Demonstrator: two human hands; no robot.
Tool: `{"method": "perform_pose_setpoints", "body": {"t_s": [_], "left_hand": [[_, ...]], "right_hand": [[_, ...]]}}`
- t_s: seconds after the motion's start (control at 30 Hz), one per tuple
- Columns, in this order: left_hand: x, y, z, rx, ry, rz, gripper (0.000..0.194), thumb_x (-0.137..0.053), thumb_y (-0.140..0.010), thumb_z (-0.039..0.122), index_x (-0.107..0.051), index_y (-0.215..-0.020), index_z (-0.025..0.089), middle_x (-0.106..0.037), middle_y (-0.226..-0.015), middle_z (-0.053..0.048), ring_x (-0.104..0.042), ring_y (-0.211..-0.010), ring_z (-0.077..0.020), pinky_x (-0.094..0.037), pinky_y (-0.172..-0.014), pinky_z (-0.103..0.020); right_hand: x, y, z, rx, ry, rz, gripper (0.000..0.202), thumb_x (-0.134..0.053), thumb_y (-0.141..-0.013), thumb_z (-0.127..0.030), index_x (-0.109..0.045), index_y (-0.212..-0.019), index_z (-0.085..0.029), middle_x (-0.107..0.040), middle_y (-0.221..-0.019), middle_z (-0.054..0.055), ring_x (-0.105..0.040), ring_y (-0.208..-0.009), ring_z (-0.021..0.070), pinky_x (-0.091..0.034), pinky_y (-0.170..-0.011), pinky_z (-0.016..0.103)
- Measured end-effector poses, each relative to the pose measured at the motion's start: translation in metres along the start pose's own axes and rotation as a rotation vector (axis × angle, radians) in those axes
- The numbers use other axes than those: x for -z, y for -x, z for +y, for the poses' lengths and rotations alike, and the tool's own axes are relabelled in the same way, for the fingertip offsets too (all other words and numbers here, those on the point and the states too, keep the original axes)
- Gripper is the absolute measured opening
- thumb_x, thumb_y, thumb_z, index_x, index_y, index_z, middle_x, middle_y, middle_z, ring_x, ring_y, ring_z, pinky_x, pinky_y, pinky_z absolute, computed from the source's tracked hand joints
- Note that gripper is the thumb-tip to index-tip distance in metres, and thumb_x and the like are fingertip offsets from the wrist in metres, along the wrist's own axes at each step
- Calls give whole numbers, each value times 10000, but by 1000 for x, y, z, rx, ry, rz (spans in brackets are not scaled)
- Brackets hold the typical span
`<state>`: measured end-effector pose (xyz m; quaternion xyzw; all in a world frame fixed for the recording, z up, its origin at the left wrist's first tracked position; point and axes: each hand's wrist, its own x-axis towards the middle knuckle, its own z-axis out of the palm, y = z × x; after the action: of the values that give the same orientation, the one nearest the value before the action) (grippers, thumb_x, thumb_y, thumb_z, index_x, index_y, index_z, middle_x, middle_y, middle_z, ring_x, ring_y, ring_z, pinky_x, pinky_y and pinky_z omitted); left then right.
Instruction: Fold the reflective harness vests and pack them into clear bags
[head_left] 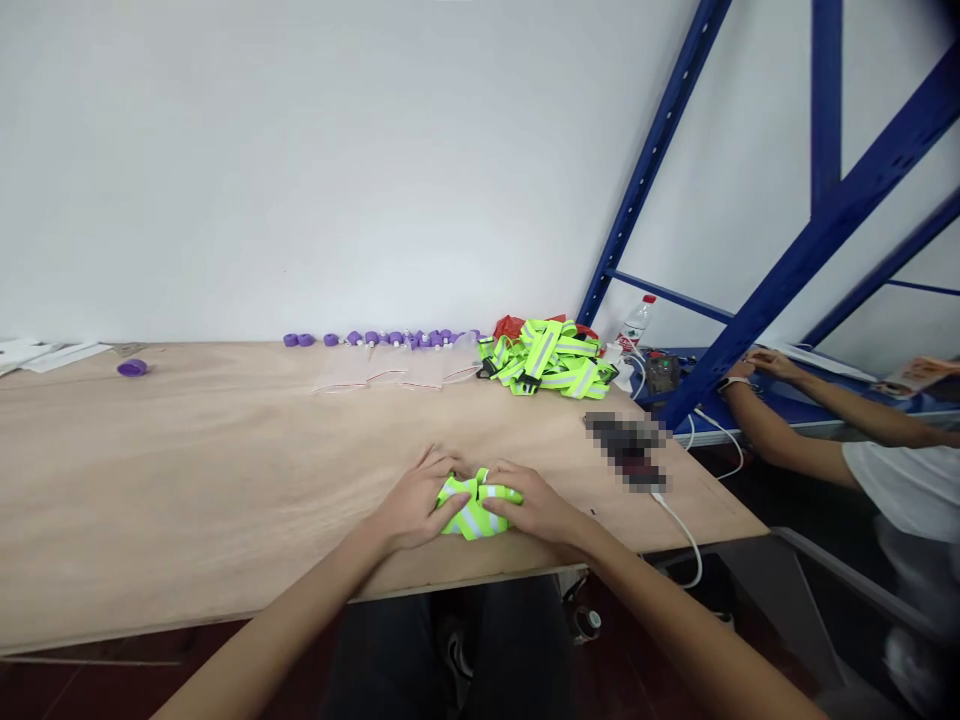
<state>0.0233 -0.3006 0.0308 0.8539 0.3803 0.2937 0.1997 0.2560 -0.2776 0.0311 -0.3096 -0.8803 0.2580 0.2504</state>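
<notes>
A folded bundle of neon-yellow reflective strap (474, 515) with silvery stripes rests on the wooden table close to its front edge. My left hand (421, 500) grips the bundle's left side, thumb laid across the front and fingers curled behind. From the right, my right hand (529, 500) holds the other side, its thumb also on the front face. The far fingertips are partly hidden behind the strap. Farther back lies a loose heap of similar reflective straps (551, 360) with black buckles.
Clear plastic bags (386, 368) and a row of purple rolled items (371, 338) line the wall. One purple piece (132, 368) and white papers (49, 355) are at left. A blurred-out device (626, 450) with a white cable (686, 535) lies right. Beyond the blue rack post (750, 310), a co-worker's hands (761, 365) show.
</notes>
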Motion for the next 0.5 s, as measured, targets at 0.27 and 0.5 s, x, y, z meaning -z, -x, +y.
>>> {"method": "perform_pose_setpoints", "body": {"t_s": [0.27,0.5], "left_hand": [[-24,-11,-29,262,-6,173,327,-514,-956,378,-589,-1192,165,-650,-1212,-153,-617,-1117,-292,-493,-964,-448],[-51,-5,3,378,31,351,227,-495,-965,350,-653,-1025,198,-682,-1067,-126,-606,-1065,-315,-471,-953,-506]], "right_hand": [[-11,-20,29,-39,248,34,246,-547,-979,-345,-749,-978,-207,-664,-972,72,-623,-937,218,-497,-848,356],[-43,-1,42,-243,310,414,316,-603,-923,-435,-640,-1087,-167,-647,-1198,162,-565,-1195,319,-446,-1029,503]]}}
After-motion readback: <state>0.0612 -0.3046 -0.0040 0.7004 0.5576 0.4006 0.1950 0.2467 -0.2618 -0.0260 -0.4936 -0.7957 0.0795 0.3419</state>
